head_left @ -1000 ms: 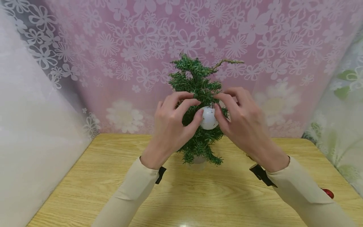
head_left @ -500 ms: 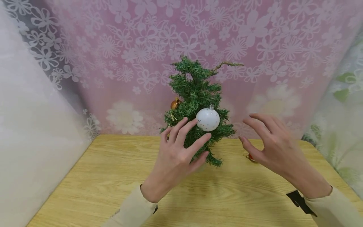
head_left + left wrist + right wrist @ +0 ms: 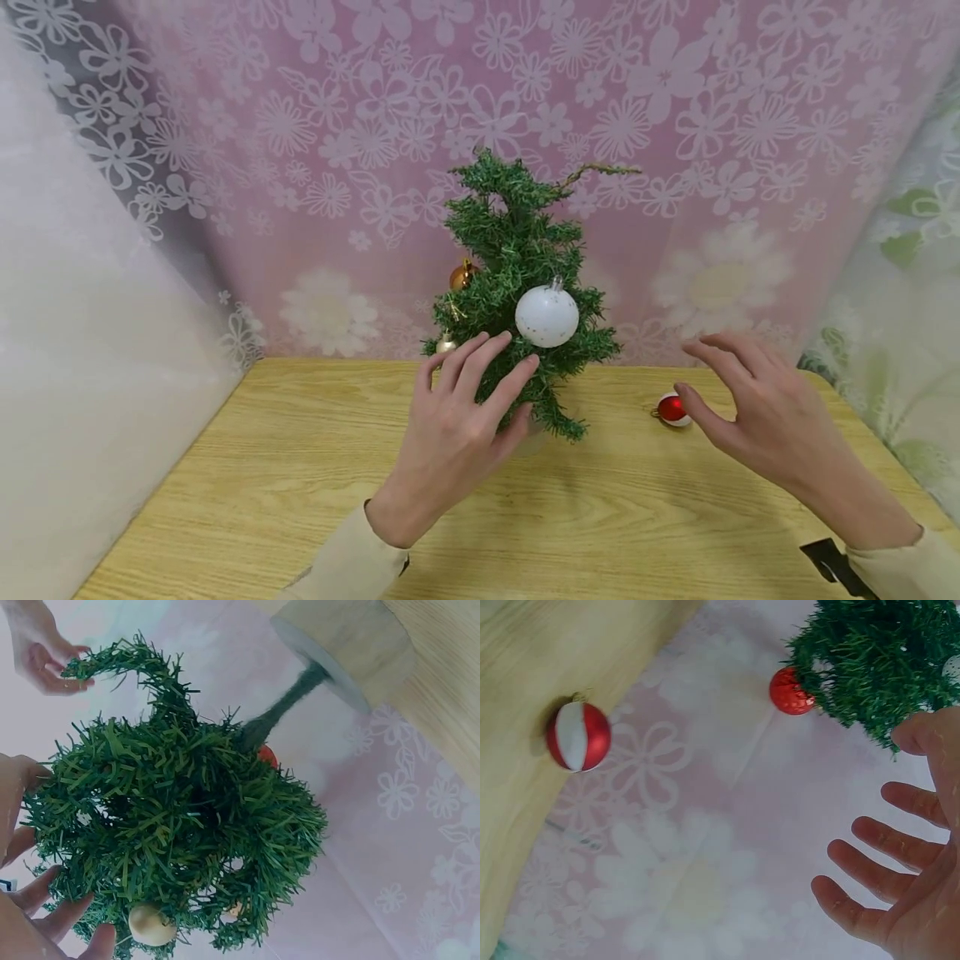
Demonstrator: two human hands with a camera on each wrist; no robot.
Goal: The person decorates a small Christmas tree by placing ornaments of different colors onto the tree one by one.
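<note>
A small artificial Christmas tree (image 3: 513, 242) stands on the wooden table. On its front hangs a white speckled bauble (image 3: 547, 317) with a clear cap. My left hand (image 3: 453, 429) is just below that bauble, with fingers loosely spread at the lower front branches, gripping nothing. My right hand (image 3: 772, 417) is off to the tree's right, fingers apart and holding nothing. Nearest to it, a red-and-white bauble (image 3: 671, 409) lies on the table, its full striped side showing in the right wrist view.
On the tree's left side hang an orange-gold bauble (image 3: 462, 276) and a pale gold bauble (image 3: 152, 925). A red bauble (image 3: 790, 691) hangs on its other side. A bare twig (image 3: 600, 169) sticks out near the top. A pink floral curtain (image 3: 360, 150) backs the table (image 3: 285, 467).
Both hands have come off the white bauble, which stays on the tree. My right hand has moved right, toward the red-and-white bauble; my left has dropped lower.
</note>
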